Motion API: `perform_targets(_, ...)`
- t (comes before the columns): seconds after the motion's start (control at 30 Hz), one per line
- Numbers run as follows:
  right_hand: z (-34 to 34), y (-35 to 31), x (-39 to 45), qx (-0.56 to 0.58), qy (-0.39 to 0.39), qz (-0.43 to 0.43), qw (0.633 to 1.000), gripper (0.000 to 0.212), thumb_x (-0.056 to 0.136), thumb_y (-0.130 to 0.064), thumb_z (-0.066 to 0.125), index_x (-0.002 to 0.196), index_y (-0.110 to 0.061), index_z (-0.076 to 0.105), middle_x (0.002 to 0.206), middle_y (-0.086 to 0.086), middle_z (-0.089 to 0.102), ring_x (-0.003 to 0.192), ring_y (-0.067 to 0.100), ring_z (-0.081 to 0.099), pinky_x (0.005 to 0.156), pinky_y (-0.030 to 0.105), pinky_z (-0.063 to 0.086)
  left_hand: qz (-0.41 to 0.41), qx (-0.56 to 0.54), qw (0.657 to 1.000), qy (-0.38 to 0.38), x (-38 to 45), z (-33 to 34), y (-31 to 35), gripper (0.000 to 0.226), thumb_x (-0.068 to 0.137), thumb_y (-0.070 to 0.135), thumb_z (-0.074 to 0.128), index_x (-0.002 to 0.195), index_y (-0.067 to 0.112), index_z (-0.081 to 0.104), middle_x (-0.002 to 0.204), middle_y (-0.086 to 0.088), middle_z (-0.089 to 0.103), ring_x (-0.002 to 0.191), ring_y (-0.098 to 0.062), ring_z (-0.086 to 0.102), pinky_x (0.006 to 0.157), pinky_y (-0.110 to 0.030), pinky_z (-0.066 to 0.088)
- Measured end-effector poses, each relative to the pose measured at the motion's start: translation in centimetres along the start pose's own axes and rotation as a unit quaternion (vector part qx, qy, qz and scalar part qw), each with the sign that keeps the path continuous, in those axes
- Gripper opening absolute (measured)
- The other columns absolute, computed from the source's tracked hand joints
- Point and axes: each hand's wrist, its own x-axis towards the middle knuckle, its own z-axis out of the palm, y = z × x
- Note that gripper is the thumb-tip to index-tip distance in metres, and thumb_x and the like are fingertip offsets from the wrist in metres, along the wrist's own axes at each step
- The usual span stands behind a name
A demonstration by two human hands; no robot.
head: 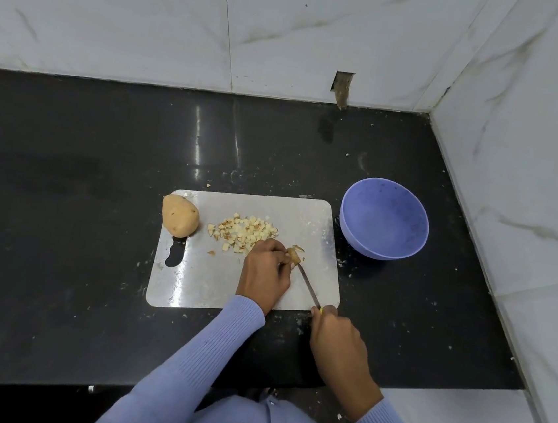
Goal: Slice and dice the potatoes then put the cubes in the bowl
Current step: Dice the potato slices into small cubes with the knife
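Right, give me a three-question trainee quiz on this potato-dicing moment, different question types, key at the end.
1. True or false: the purple bowl already holds potato cubes.
2. Multiple choice: where does the whole potato sit? A) in the bowl B) at the far-left corner of the cutting board C) on the counter right of the bowl
3. Short answer: what does each hand hold?

Key
1. False: the bowl looks empty; the cubes lie in a pile on the board.
2. B
3. The left hand pinches a small potato piece; the right hand grips the knife, tip at that piece.
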Motion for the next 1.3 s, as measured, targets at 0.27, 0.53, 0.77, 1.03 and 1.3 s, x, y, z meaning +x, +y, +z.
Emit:
perform_targets(0.27, -1.6, -0.6, 1.1, 0.051, 0.016, 0.000, 0.999, 0.039, 0.103, -0.038, 0.025, 0.093, -0.012, 0.052, 0.076, 0.000, 0.054, 0.072, 0.018, 0.056, 0.061, 0.027, 0.039, -0.003, 0.002, 1.000, 0.022, -0.6, 0.1, -0.2, 0.010, 0.069, -0.002, 0.079, 0.077, 0.003, 0.075, 0.082, -0.007, 0.067, 0.082, -0.024, 0.058, 0.070, -0.022, 0.043)
perform_targets(0.53, -1.5, -2.4, 2.6, 0.062, 0.005, -0.016, 0.998, 0.042, 0.103, -0.039, 0.025, 0.099, -0.010, 0.056, 0.076, -0.001, 0.051, 0.072, 0.016, 0.052, 0.064, 0.029, 0.043, -0.009, 0.015, 0.999, 0.034, -1.2, 0.1, -0.5, 0.012, 0.071, 0.001, 0.079, 0.083, 0.002, 0.076, 0.086, -0.008, 0.069, 0.085, -0.025, 0.058, 0.072, -0.023, 0.042)
perform_targets(0.77, -1.5, -3.2, 3.2, 0.023, -0.011, 0.005, 1.000, 0.039, 0.104, -0.035, 0.024, 0.111, -0.008, 0.053, 0.101, 0.009, 0.062, 0.081, 0.019, 0.052, 0.067, 0.028, 0.037, -0.032, -0.001, 0.999, 0.029, -0.9, 0.1, -0.8, 0.009, 0.072, 0.003, 0.079, 0.080, 0.003, 0.076, 0.085, -0.005, 0.068, 0.087, -0.020, 0.056, 0.071, -0.023, 0.043)
perform_targets(1.03, -0.5, -1.3, 1.2, -0.016, -0.017, -0.013, 1.000, 0.034, 0.104, -0.034, 0.025, 0.107, -0.011, 0.049, 0.084, 0.000, 0.053, 0.077, 0.016, 0.057, 0.062, 0.024, 0.039, -0.024, 0.010, 0.999, 0.031, -0.7, 0.3, -0.6, 0.006, 0.071, 0.000, 0.077, 0.075, 0.004, 0.075, 0.082, -0.005, 0.067, 0.083, -0.022, 0.056, 0.068, -0.024, 0.042)
perform_targets(1.3, -0.9, -0.1, -0.5, 0.014, -0.006, -0.002, 1.000, 0.040, 0.104, -0.037, 0.024, 0.100, -0.011, 0.054, 0.073, -0.007, 0.045, 0.071, 0.014, 0.051, 0.062, 0.023, 0.034, -0.008, 0.040, 0.999, 0.036, -0.9, -0.1, -0.9, 0.006, 0.072, 0.008, 0.079, 0.077, 0.009, 0.076, 0.090, -0.003, 0.067, 0.086, -0.024, 0.056, 0.061, -0.029, 0.049)
